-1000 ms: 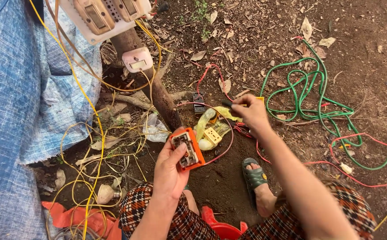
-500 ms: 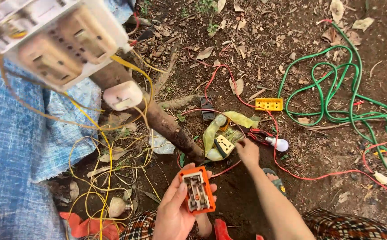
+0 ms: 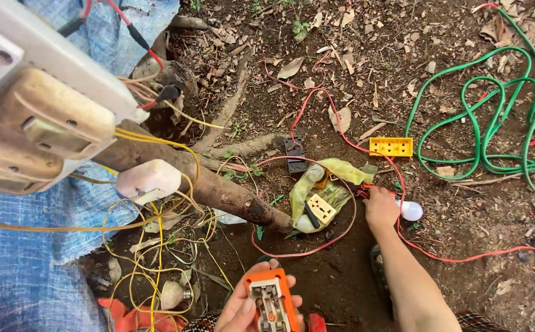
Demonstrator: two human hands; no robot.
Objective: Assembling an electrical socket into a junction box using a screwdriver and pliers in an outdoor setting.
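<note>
In the yellow bag (image 3: pixel 332 187), a cream socket (image 3: pixel 321 208)

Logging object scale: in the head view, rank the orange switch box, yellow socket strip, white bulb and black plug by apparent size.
1. Orange switch box, though nearest the camera.
2. Yellow socket strip.
3. Black plug and white bulb look alike; the right hand partly covers the bulb.

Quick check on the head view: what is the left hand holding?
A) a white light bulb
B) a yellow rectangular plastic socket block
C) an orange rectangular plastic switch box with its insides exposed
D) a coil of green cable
C: the left hand grips the orange rectangular plastic switch box at the bottom edge, while the yellow socket block lies apart on the dirt and the right hand reaches down beside the white light bulb.
</note>
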